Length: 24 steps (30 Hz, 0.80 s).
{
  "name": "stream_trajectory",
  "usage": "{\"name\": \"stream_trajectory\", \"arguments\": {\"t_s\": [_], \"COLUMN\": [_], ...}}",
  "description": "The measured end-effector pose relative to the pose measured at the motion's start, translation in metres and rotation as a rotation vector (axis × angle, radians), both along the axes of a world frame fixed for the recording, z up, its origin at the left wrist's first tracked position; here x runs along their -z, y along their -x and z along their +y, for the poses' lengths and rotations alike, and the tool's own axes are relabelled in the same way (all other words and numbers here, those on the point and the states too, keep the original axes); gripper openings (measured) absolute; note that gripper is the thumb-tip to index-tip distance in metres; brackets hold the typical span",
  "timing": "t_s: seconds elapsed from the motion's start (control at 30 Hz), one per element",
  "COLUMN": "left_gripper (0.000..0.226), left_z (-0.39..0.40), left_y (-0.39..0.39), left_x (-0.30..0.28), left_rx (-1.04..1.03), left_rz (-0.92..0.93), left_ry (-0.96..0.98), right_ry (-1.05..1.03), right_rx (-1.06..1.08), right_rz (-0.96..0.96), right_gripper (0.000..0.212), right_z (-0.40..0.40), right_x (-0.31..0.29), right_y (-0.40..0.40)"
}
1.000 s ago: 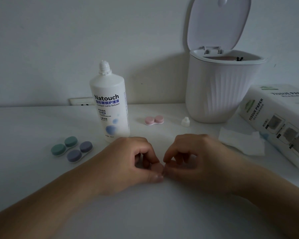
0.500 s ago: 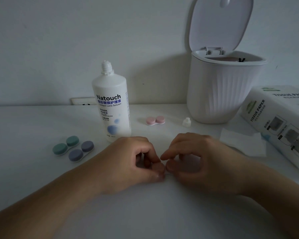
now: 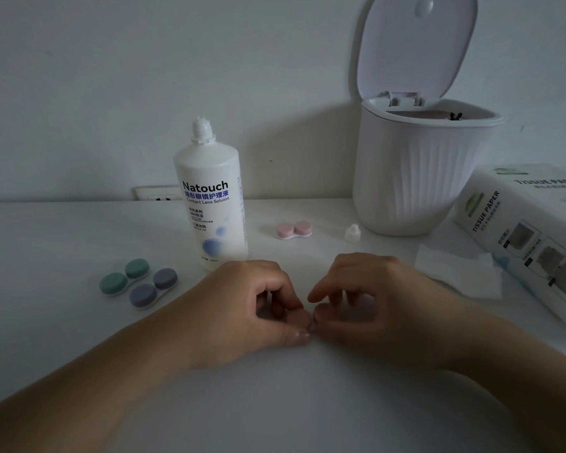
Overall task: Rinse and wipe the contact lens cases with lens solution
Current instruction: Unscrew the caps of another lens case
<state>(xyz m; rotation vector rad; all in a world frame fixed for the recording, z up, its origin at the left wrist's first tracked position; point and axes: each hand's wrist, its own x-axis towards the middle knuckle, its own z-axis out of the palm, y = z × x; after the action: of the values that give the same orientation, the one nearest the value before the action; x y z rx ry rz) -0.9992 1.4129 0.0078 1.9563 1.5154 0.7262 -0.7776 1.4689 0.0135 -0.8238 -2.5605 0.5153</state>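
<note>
Left hand (image 3: 245,308) and right hand (image 3: 366,305) on the table (image 3: 62,338), thumbs touching, fingers (image 3: 317,294) loosely curled, holding nothing visible.

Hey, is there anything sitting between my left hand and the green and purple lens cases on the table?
Nothing visible stands in the way. The left hand rests on the table, and the green case and purple case lie to its left across bare tabletop. The solution bottle stands behind the hand, off that path.

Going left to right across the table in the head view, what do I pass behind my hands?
Green case → purple case → solution bottle → pink case → bottle cap → bin → tissue sheet → tissue box.
</note>
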Motion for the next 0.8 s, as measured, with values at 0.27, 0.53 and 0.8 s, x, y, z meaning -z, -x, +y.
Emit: {"name": "stream_trajectory", "arguments": {"t_s": [0.27, 0.53, 0.8], "left_gripper": [0.019, 0.019, 0.020], "left_z": [0.0007, 0.0010, 0.0014], "left_y": [-0.0004, 0.0006, 0.0010], "left_x": [0.0008, 0.0010, 0.0012], "left_rx": [0.001, 0.002, 0.007], "left_rz": [-0.003, -0.006, 0.000], "left_ry": [-0.004, -0.001, 0.007], "right_ry": [0.035, -0.007, 0.069], "right_rx": [-0.010, 0.006, -0.012], "right_rz": [0.020, -0.018, 0.094], "right_gripper": [0.026, 0.014, 0.019], "right_z": [-0.0004, -0.0009, 0.0036], "right_x": [-0.0001, 0.0010, -0.0011], "right_y": [-0.0003, 0.0003, -0.0034]}}
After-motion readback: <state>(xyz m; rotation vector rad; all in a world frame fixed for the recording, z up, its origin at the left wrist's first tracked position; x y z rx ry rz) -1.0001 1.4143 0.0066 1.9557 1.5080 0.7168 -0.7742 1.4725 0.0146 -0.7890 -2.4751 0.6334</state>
